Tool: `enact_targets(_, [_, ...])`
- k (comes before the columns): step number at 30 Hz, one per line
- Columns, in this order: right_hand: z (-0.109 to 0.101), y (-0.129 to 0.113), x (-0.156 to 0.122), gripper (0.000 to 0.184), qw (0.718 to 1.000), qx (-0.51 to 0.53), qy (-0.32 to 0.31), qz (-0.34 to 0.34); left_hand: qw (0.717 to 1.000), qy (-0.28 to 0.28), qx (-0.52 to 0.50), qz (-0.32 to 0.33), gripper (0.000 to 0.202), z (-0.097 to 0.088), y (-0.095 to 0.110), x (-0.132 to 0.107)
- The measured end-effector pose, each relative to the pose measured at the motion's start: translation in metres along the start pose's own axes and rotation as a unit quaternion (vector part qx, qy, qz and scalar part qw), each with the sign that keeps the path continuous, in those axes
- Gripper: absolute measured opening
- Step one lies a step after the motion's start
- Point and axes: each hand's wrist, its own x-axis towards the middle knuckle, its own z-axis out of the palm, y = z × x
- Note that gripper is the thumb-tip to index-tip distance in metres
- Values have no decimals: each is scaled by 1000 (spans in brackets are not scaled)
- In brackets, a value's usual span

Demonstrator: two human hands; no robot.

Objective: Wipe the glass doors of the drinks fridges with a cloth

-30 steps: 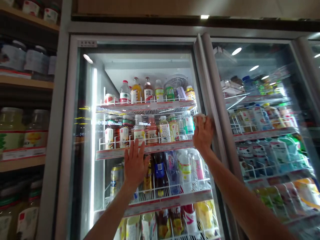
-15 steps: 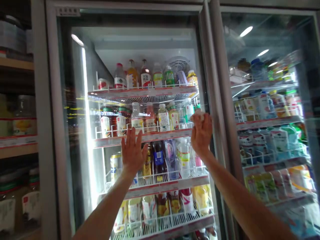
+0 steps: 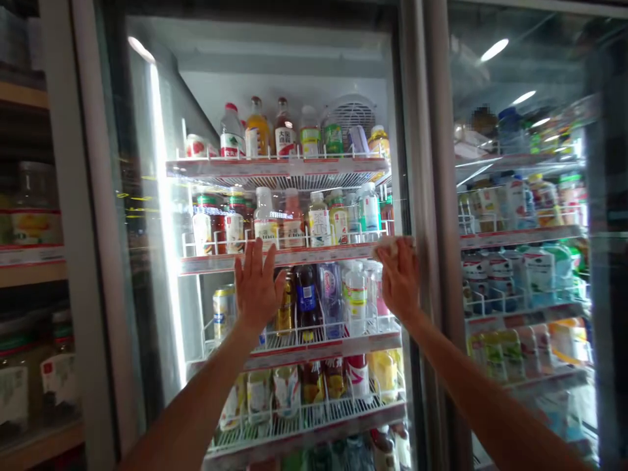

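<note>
My left hand (image 3: 258, 284) lies flat against the glass door of a drinks refrigerator (image 3: 93, 229), its fingers spread and holding nothing. My right hand (image 3: 400, 278) presses on the same glass near the door's right edge. A crumpled white cloth (image 3: 387, 246) shows under its fingers, though part of it is hidden. Behind the glass, wire-fronted shelves carry rows of bottled drinks (image 3: 318, 219) and cans.
Another glass refrigerator door (image 3: 520, 196) with packed shelves stands to the right. Wooden shelves with large jars (image 3: 36, 219) stand to the left. A vertical metal frame divides the two doors.
My view has moved closer and the refrigerator sits higher in the frame. My right hand and the white cloth have slid down the glass, and the cloth looks flatter.
</note>
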Motion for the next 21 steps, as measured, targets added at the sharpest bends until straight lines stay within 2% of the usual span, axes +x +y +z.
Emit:
enact_targets(4, [-25, -19, -115, 56, 994, 25, -85, -61, 1000, -6, 3, 13, 60, 0, 7, -31])
enact_targets(6, [-31, -23, -141, 54, 988, 22, -120, -99, 999, 0, 11, 32, 61, 1, 10, -44])
enact_targets(7, [-30, -22, -136, 53, 985, 18, -129, -113, 999, 4, 16, 39, 61, 2, 10, -48])
enact_targets(9, [-25, -17, -97, 52, 987, 6, -123, -107, 999, 8, 27, 43, 62, 2, 11, -50])
enact_targets(11, [-15, -14, -41, 52, 996, -11, -77, -37, 999, 8, 34, 41, 64, 1, 11, -49])
enact_targets(13, [-6, -20, -4, 51, 999, -15, -37, 29, 998, 3, 32, 45, 65, -1, 9, -49])
enact_targets(15, [-2, -36, -6, 51, 998, 10, -54, -2, 998, -10, 25, 57, 64, -5, 3, -52])
enact_targets(17, [-5, -55, -40, 52, 986, 53, -112, -113, 998, -18, 24, 62, 63, -9, -5, -59])
enact_targets(19, [-9, -69, -72, 49, 956, 90, -156, -232, 998, -14, 29, 53, 62, -13, -14, -68])
enact_targets(21, [-11, -70, -74, 46, 943, 96, -171, -269, 999, -9, 31, 40, 61, -15, -22, -76])
